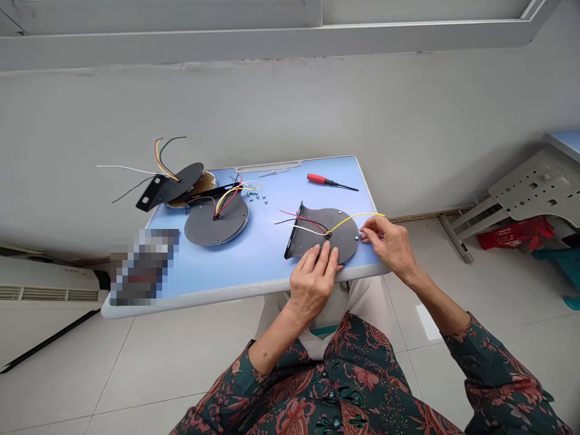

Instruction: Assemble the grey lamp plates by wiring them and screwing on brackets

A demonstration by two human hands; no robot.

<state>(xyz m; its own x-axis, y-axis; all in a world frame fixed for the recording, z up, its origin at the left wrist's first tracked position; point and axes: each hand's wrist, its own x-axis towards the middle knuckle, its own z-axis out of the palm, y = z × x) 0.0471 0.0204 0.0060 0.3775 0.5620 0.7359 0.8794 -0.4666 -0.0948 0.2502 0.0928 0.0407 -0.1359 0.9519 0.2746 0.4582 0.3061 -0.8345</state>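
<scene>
A dark grey round metal plate (312,217) with a flat bracket edge lies at the right half of the small blue table. Red, black, white and yellow wires (347,222) come out of its centre hole. Small screws (356,238) show near its rim. My left hand (312,281) rests on the plate's near side, fingers stretched out flat. Beside the plate's right rim is my right hand (392,248), thumb and fingertips pinched together; whatever they hold is too small to make out. The yellow wire's end reaches just above it.
On the blue table (272,272) lie a red-handled screwdriver (333,182), several loose screws (257,196) and thin metal pieces (274,173). Two more wired plates (217,220) stand at the left, one tilted over a round base (206,181). A blurred dark object (147,266) lies front left.
</scene>
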